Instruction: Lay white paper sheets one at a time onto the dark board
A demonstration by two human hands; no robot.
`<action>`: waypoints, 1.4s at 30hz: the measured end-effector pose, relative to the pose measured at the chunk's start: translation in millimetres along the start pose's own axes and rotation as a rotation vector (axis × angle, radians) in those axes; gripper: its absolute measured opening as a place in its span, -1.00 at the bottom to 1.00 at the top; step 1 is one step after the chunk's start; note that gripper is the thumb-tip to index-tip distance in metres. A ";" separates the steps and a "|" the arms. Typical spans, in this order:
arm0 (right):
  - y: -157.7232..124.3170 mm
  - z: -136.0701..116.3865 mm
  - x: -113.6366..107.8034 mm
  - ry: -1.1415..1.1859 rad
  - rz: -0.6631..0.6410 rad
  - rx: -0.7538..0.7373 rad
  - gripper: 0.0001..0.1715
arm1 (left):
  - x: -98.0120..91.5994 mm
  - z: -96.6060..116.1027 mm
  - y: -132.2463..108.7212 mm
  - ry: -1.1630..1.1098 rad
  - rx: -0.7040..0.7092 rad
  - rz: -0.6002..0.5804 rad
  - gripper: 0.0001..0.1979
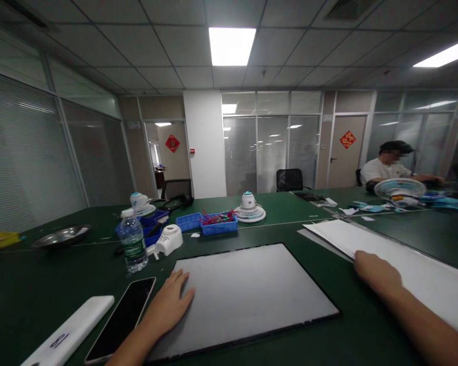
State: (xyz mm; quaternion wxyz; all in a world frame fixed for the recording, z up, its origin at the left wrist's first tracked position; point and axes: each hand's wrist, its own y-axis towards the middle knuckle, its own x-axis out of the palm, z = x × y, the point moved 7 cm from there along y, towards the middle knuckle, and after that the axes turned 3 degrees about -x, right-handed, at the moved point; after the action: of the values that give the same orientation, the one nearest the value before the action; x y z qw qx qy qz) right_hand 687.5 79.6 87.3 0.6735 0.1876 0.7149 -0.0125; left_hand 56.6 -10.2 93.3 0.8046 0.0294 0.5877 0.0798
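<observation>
In front of me on the table lies a flat grey-white panel [252,295] with a thin black edge. My left hand [171,301] rests on its left side, fingers spread and flat. To the right, my right hand [377,273] has its fingers closed over the near edge of a large white sheet [416,259]; the fingertips are hidden. Another thin sheet [324,242] shows from beneath it at the left. Beside my left forearm lie a dark-screened phone [124,317] and a white bar-shaped object [70,330] marked with dark writing.
A water bottle [133,241] stands beyond the phone. Behind the panel are a white plastic housing [170,239], a blue tray [219,227] of red wires and a small fan part [249,208]. A metal bowl [63,236] sits far left. Another person [385,170] sits at far right.
</observation>
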 end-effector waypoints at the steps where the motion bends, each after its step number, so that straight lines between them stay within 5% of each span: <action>1: -3.3 -3.3 -7.2 -0.010 0.015 -0.008 -0.55 | -0.3 -0.9 0.8 -0.010 0.004 -0.003 -0.32; 6: -27.0 -48.2 -38.3 -0.039 0.085 -0.134 -0.50 | -3.2 -6.0 3.1 -0.050 0.022 -0.021 -0.35; 11: -83.5 -149.8 -50.5 0.070 0.110 -0.581 -0.48 | -2.2 -7.0 -0.6 -0.073 0.025 -0.035 -0.32; 15: -145.3 -216.2 -59.0 0.233 0.004 -0.970 -0.46 | 2.2 -7.9 -1.2 -0.106 0.019 -0.026 -0.27; 19: -181.8 -241.9 -68.3 0.282 -0.159 -1.203 -0.51 | 4.8 -14.7 4.4 -0.189 -0.006 -0.010 -0.31; 32: -200.1 -243.4 -76.1 0.423 -0.281 -1.352 -0.50 | 7.6 -22.1 13.6 -0.410 -0.014 0.043 -0.32; 35: -182.5 -233.2 -68.5 0.479 -0.231 -1.300 -0.47 | 11.5 -25.2 14.0 -0.393 0.004 0.019 -0.39; 38: -122.3 -196.0 -50.9 0.428 -0.009 -1.060 -0.47 | 15.3 -26.7 15.2 -0.372 0.028 -0.004 -0.41; 42: -23.1 -95.8 -13.4 0.117 0.154 -0.421 -0.34 | 19.6 -28.1 18.0 -0.351 0.048 -0.014 -0.38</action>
State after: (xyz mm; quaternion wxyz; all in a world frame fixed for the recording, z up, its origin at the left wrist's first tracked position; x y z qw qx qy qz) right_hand 589.5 80.6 103.7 0.6541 0.0976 0.7231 0.1993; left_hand 34.0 9.4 68.8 0.8945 0.0579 0.4400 0.0537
